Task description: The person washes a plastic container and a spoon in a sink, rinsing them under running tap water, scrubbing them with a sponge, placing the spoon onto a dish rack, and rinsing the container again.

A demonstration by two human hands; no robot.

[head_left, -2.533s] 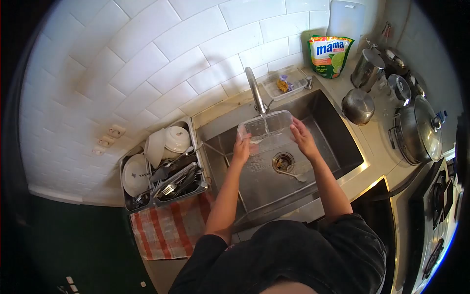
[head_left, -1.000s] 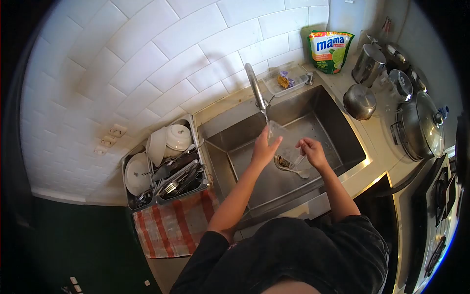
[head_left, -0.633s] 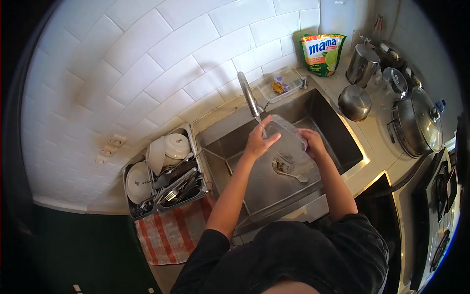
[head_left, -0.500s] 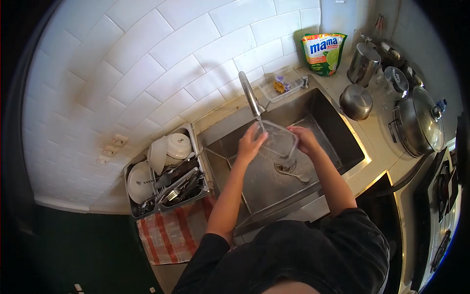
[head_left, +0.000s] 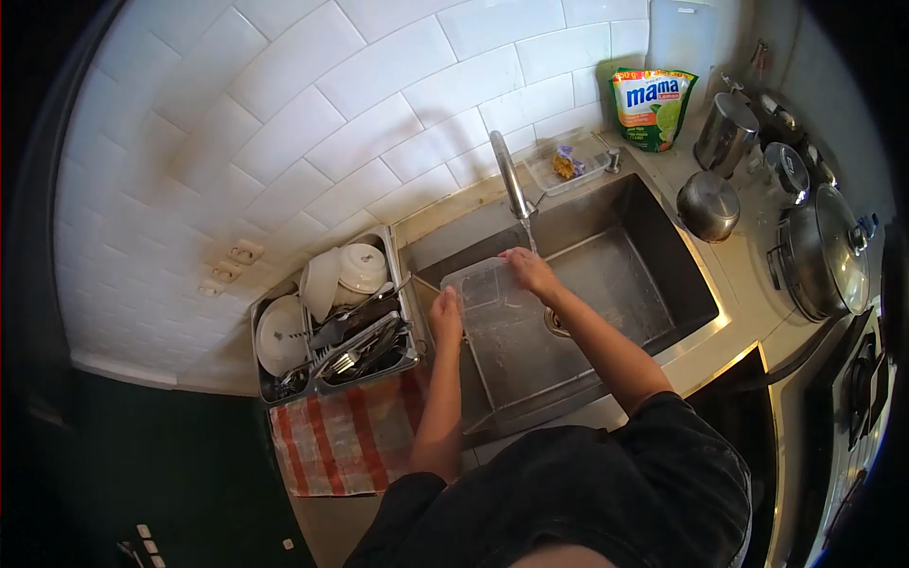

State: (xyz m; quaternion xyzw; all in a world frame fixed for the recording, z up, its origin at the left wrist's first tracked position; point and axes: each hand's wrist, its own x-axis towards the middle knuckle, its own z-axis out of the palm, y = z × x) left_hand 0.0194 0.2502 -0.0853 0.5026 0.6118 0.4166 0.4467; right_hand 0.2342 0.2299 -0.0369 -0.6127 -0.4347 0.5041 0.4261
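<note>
A clear plastic food container (head_left: 481,287) is held tilted over the left part of the steel sink (head_left: 642,275). My left hand (head_left: 446,316) is closed on its left edge, and my right hand (head_left: 532,274) grips the right edge. A thin stream of water (head_left: 532,237) falls from the faucet (head_left: 509,175) right by my right hand. Partly covered by my right forearm, the drain (head_left: 557,322) shows in the sink floor.
Left of the sink, a dish rack (head_left: 405,364) holds white bowls, a plate and cutlery above a striped cloth (head_left: 331,440). A tray with a sponge (head_left: 566,166), a green detergent pouch (head_left: 653,109), a steel pot (head_left: 708,205) and a large lidded pan (head_left: 824,251) stand behind and right.
Both hands have carried the container left, from below the faucet to the sink's left side, and tilted it. The spoon beside the drain is now hidden by my right arm. The view has shifted slightly.
</note>
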